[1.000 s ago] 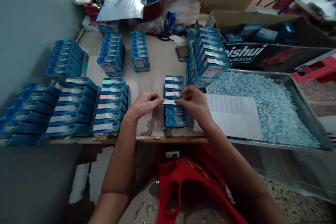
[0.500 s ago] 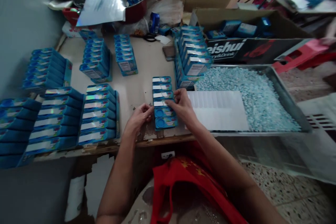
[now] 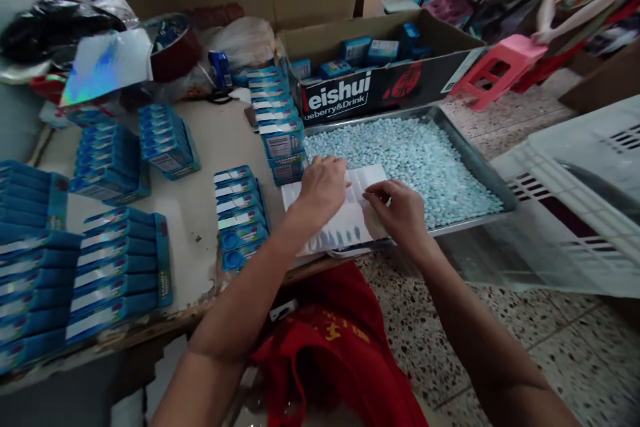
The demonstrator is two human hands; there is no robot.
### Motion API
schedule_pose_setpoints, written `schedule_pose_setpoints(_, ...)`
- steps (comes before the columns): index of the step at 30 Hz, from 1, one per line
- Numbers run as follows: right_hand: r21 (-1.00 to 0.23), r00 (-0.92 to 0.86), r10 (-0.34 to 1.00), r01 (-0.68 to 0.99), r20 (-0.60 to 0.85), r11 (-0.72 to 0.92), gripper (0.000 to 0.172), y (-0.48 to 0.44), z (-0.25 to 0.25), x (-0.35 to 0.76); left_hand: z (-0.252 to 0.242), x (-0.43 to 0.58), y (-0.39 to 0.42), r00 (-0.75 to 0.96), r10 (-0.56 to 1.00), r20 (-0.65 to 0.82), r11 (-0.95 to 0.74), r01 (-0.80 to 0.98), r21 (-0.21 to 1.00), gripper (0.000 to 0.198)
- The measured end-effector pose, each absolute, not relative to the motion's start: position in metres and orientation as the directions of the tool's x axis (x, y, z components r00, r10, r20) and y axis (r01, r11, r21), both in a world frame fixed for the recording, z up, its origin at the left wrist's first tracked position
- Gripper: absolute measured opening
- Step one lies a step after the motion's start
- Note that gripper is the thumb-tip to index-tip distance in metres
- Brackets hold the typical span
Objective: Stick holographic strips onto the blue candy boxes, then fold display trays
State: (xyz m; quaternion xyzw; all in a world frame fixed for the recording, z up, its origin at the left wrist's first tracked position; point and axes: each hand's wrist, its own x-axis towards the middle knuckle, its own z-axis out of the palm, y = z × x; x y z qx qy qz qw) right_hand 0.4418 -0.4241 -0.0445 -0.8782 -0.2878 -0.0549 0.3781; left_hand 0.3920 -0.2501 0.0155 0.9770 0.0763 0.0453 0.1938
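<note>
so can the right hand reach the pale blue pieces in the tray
Probably yes: the right hand is at the white sheet, close beside the pale blue pieces, with nothing visible blocking the way.

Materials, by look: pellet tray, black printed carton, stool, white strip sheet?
Pellet tray: likely metal, dull grey sheen along its thin rim.
Black printed carton: cardboard; printed front, plain brown inside.
Stool: probably moulded plastic; uniform pinkish red, cut-out openings.
White strip sheet: paper or thin film, can't tell which; thin, flat, bluish sheen in places.

A pink stool point(image 3: 513, 60) stands on the speckled floor point(image 3: 430, 347).
</note>
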Motion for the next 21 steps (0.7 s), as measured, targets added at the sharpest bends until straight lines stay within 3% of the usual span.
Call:
schedule_pose_setpoints(5,-0.438,0.742,0.481,0.667,0.467,-0.603,0.026,-0.446,-0.055,0.481,-0.012,0.462,-0.251,0.969,0.185,-0.163,-0.847,0.242,0.473,0.019)
schedule_pose_setpoints(11,-0.220,0.572,0.674,0.814,0.468,-0.538,0.038,-0.425,-0.053,0.509,-0.021,0.465,-0.242,0.983,0.146,-0.114,-0.691,0.184,0.699,0.010)
schedule_pose_setpoints(15,-0.106,0.551,0.711,0.816,0.437,-0.568,0.039,-0.423,-0.056,0.508,-0.021,0.463,-0.241,0.983,0.158,-0.090,-0.587,0.167,0.792,0.011)
schedule_pose_setpoints(21,-0.034,0.493,0.753,0.845,0.435,-0.534,0.052,-0.436,-0.071,0.497,-0.019,0.462,-0.242,0.963,0.146,-0.227,-0.392,0.267,0.880,0.015)
